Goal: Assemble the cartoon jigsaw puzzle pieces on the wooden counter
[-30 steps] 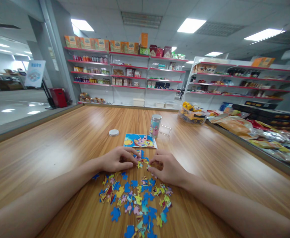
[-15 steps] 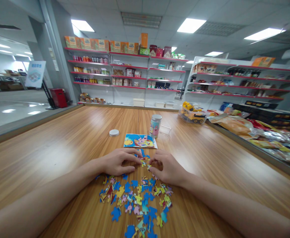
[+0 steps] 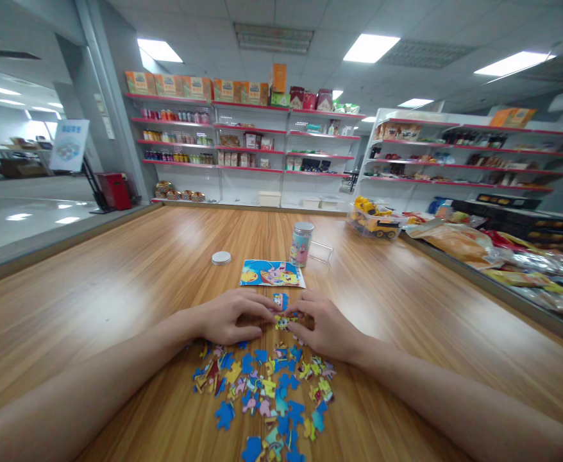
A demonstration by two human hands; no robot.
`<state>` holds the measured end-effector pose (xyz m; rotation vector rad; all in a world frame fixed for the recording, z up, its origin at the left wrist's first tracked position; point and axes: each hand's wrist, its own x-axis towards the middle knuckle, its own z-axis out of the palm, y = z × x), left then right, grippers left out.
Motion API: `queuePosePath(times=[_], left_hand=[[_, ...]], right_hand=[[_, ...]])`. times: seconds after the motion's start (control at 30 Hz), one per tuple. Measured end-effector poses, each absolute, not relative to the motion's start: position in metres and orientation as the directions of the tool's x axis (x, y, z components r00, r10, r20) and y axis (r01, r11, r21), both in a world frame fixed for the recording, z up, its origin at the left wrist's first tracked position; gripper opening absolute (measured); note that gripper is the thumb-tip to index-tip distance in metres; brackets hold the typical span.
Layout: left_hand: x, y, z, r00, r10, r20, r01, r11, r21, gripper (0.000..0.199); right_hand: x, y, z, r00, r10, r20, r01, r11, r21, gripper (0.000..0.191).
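Observation:
A small joined group of puzzle pieces [image 3: 281, 301] lies just below the picture card, between my two hands. My left hand [image 3: 231, 314] rests beside it with thumb and fingers apart, its fingertips at the left edge of the group. From the other side, my right hand [image 3: 327, 324] pinches a yellow puzzle piece [image 3: 284, 323] against the bottom of the group; its fingertips partly cover the piece. Many loose puzzle pieces [image 3: 265, 388], blue, yellow and pink, are strewn nearer to me below both hands.
Beyond the hands lies a picture card [image 3: 272, 274] with cartoon figures. A cartoon-printed tin [image 3: 301, 247] stands at its right corner, near a clear frame-like object [image 3: 322, 253]. A round lid [image 3: 221, 258] is to the left. Farther right are a tub of toy trucks [image 3: 374, 221] and bagged goods [image 3: 459, 242].
My right hand has brought the yellow piece up and left against the joined pieces. My left fingers have shifted slightly right and down, uncovering more of the group's top.

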<state>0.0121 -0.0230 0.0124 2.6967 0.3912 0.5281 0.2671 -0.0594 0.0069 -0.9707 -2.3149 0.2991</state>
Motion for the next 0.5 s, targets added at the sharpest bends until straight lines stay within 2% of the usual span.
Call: queuePosePath(times=[0.2,0.5], left_hand=[[0.0122,-0.0232,0.0119,0.896,0.316,0.312,0.194,-0.911,0.364,0.044],[0.0164,-0.0254,0.0129,0.894,0.302,0.329,0.196,-0.927,0.319,0.04]], right_hand=[[0.2681,-0.0603,0.006,-0.558,0.69,0.461,0.557,0.723,-0.409,0.018],[0.2686,-0.0599,0.0057,-0.565,0.681,0.465,0.556,0.731,-0.395,0.014]])
